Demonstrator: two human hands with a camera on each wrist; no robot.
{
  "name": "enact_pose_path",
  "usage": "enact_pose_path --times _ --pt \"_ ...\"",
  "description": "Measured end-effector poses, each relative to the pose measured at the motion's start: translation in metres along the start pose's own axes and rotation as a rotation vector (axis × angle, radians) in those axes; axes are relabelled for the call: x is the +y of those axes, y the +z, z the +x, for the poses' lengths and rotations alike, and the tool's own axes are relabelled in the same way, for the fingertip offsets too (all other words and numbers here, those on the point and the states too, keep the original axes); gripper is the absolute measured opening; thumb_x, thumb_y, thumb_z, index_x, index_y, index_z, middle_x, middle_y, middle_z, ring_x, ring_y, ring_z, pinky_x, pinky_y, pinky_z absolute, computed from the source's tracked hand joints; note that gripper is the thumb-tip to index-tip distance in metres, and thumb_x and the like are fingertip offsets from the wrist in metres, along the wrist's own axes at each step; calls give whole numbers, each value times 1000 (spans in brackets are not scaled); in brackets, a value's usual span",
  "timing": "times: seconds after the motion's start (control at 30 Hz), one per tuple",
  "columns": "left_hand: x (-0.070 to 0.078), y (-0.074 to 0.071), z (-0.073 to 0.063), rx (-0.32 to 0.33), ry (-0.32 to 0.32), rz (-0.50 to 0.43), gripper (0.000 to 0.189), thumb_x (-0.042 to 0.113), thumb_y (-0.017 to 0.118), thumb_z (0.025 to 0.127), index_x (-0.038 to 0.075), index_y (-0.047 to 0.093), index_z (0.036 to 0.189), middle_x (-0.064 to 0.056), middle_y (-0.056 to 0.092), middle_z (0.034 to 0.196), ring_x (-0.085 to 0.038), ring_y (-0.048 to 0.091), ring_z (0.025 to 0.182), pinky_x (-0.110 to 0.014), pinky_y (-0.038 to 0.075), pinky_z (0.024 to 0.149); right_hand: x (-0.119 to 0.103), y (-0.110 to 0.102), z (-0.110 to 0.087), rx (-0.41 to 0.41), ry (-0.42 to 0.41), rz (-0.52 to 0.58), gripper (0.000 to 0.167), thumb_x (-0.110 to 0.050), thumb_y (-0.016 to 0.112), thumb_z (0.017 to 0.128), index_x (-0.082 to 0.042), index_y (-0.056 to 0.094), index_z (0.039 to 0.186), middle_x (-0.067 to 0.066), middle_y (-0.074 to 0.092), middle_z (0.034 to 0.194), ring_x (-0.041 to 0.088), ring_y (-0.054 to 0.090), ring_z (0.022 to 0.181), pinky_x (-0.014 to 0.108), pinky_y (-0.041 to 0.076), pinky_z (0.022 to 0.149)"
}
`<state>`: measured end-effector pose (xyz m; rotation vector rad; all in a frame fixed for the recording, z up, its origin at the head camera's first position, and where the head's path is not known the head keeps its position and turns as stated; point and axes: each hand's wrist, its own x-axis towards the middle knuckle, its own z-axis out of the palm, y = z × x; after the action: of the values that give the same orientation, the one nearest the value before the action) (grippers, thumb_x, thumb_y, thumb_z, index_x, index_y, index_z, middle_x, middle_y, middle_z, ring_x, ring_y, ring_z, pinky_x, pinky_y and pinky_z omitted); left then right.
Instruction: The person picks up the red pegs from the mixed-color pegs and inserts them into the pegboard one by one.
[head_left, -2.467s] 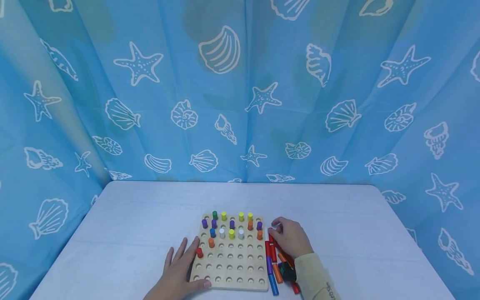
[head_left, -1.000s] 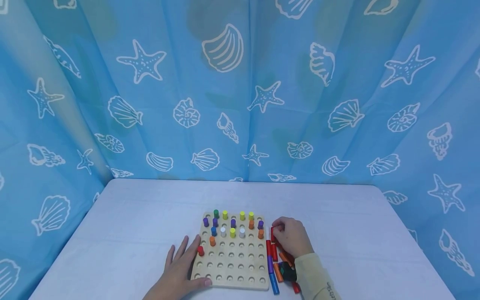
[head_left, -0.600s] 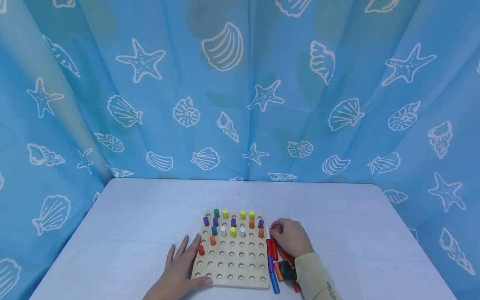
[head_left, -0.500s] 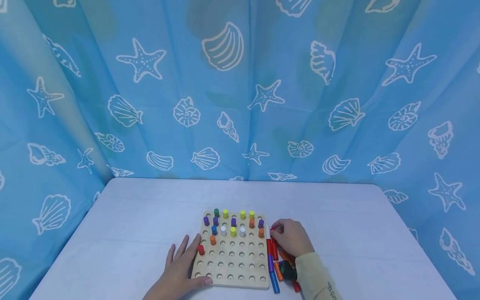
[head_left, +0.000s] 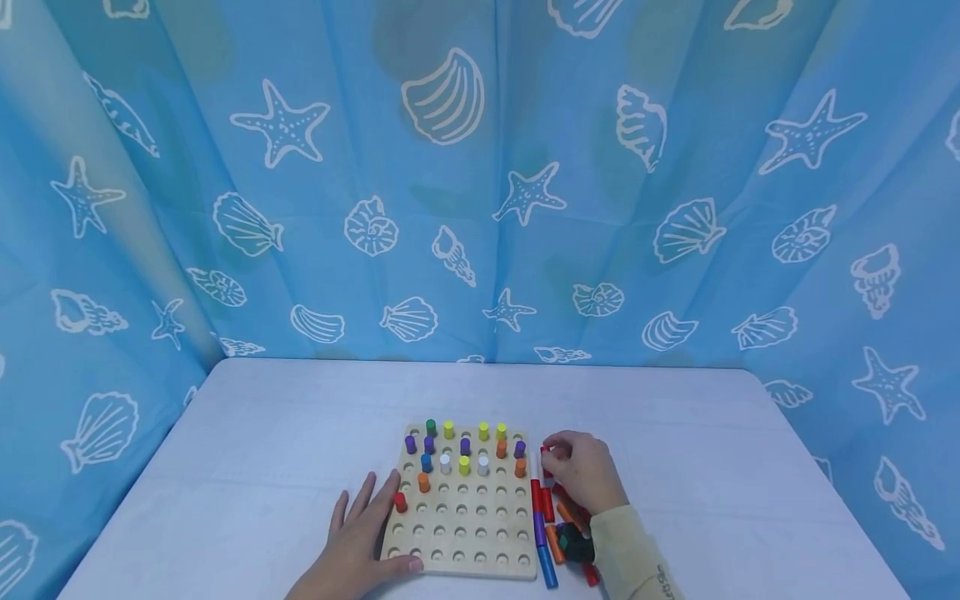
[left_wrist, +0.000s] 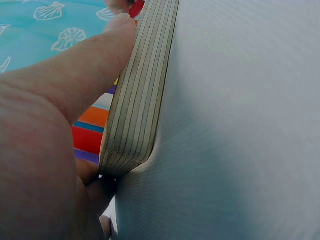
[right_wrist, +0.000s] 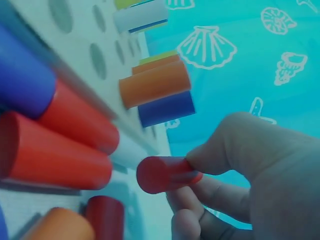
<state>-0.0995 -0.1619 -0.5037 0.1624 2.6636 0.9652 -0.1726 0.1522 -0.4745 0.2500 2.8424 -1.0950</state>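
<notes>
A square wooden pegboard (head_left: 462,533) lies on the table, with colored pegs standing in its far rows. My left hand (head_left: 358,540) lies at its near left corner, fingers straight along the left side and thumb on the near edge. In the left wrist view the thumb (left_wrist: 95,60) presses against the layered board edge (left_wrist: 142,75). Just right of the board, my right hand (head_left: 588,471) pinches a red peg (right_wrist: 154,175) between thumb and fingers. The right wrist view shows that peg held clear of the loose red pegs (right_wrist: 60,155).
Loose pegs lie along the board's right side, among them a blue peg (head_left: 547,567), a purple peg (head_left: 539,529) and an orange peg (head_left: 555,543). A dark device (head_left: 575,543) sits at the right wrist. A blue shell-print curtain (head_left: 480,208) hangs behind the white table (head_left: 300,417).
Since half a second ago my right hand has risen slightly with the red peg, more of which now shows upright beneath the fingers. My left hand stays at the board's corner.
</notes>
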Motion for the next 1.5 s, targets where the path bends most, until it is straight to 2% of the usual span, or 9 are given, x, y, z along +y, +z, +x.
enact_pose_path --times 0.13,0.27,0.4,0.73,1.1,1.5 --pt "-1 0 0 4 11 1 124 66 82 66 8 26 160 -16 30 162 -41 5 153 -65 -8 118 -4 -3 -3 12 -22 23 27 -16 75 87 -8 74 113 1 68 90 16 60 78 36 59 78" --pt "-1 0 0 3 13 3 124 66 82 66 8 26 160 -16 30 162 -41 5 153 -65 -8 118 -8 -6 -6 4 -57 48 25 -16 75 89 -9 72 113 0 65 89 15 58 78 33 58 75" --pt "-1 0 0 2 2 5 124 67 82 66 7 26 160 -17 31 162 -41 5 153 -66 -8 118 -13 -10 -9 7 -110 45 23 -15 74 90 -10 70 112 0 64 89 15 56 78 29 54 72" --pt "-2 1 1 4 2 6 125 68 81 66 8 25 160 -16 30 162 -41 5 153 -65 -8 118 -28 -17 -21 29 -188 35 20 -14 74 90 -12 70 109 -1 64 91 17 56 83 32 54 77" --pt "-1 0 1 2 -12 2 125 68 81 66 8 25 160 -16 30 162 -41 5 153 -66 -8 118 -39 -13 -28 8 -212 39 19 -16 77 89 -14 70 106 -3 62 88 16 53 80 27 50 69" --pt "-2 0 1 -1 9 -12 124 65 83 66 8 25 160 -17 30 162 -42 5 153 -66 -8 118 -44 -3 -36 29 -416 59 12 -11 75 89 -12 70 100 -8 62 83 18 58 77 25 46 64"
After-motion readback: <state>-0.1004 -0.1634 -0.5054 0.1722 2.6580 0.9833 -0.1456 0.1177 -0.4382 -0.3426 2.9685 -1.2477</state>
